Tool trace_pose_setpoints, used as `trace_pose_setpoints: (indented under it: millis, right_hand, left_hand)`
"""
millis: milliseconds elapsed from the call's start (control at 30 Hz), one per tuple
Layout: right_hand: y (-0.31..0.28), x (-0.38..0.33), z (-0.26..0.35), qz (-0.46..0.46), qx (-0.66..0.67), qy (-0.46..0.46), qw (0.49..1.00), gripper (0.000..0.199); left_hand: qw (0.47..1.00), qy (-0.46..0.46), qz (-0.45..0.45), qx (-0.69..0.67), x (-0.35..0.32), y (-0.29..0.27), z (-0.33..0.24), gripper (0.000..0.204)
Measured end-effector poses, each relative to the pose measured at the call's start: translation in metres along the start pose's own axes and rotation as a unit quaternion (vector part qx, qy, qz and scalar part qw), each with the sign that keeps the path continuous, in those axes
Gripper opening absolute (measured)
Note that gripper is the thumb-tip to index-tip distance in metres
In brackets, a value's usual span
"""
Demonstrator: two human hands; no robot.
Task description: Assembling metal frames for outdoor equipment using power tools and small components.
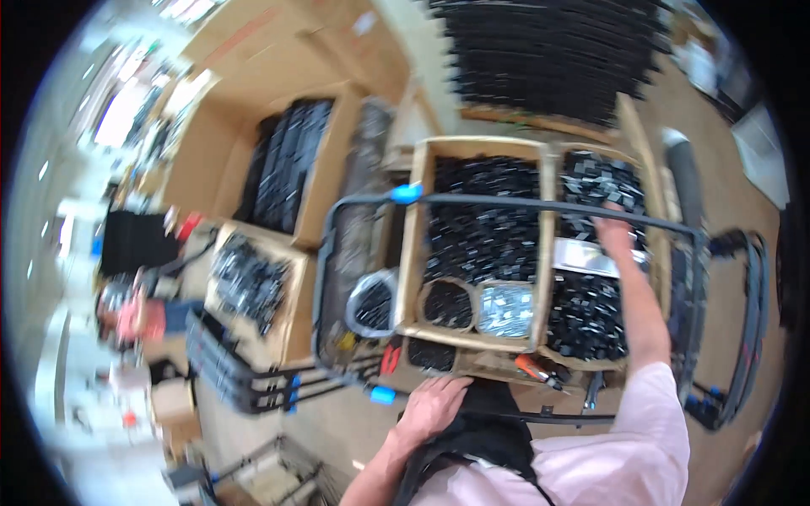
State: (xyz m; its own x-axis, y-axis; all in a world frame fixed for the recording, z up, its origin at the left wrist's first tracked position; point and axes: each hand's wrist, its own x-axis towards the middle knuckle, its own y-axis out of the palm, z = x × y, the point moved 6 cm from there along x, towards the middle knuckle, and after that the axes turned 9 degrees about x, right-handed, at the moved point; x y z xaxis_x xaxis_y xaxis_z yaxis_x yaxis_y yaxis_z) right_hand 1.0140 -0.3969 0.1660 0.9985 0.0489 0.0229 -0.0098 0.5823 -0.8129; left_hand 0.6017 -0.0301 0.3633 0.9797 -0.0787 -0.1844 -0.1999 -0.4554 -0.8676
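My right hand (pixel 613 223) reaches past the top bar of a black tubular frame (pixel 498 201) into a cardboard box of small black parts (pixel 603 173). Its fingertips are blurred among the parts, so their grip is hidden. A silvery-white flat piece (pixel 584 256) lies across that box below the hand. The frame, with blue clips (pixel 407 194) on it, spans the boxes in front of me. My left hand (pixel 434 408) rests, fingers stretched out, by the frame's near bar and my black apron (pixel 468 434); nothing shows in it.
A wide box of black pieces (pixel 481 219) stands in the middle, holding a tub (pixel 447 305) and a bag of clear pieces (pixel 504 309). Orange-handled pliers (pixel 540 371) lie nearer me. More tubular frames (pixel 245 371) are at left. A person (pixel 143 319) is farther left.
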Motion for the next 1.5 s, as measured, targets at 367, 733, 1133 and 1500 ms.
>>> trace_pose_setpoints:
  millis: [367, 733, 1133, 1500]
  right_hand:
    - [0.036, 0.005, -0.129, -0.07, 0.171, 0.052, 0.981, 0.051]
    - [-0.043, -0.193, 0.101, 0.042, 0.639, 0.259, 0.723, 0.03]
    - [0.023, -0.524, 0.381, 0.084, 0.456, 0.16, 0.871, 0.03]
    - [0.086, -0.64, 0.517, 0.174, 0.231, 0.002, 0.957, 0.051]
  left_hand:
    - [0.969, -0.008, -0.246, -0.013, -0.062, -0.094, 0.043, 0.031]
    - [0.602, -0.39, -0.682, -0.143, -0.399, -0.203, 0.352, 0.024]
    - [0.804, -0.152, -0.533, -0.217, -0.317, -0.236, 0.373, 0.023]
    - [0.711, -0.067, 0.255, -0.652, -0.259, 0.015, 0.212, 0.04]
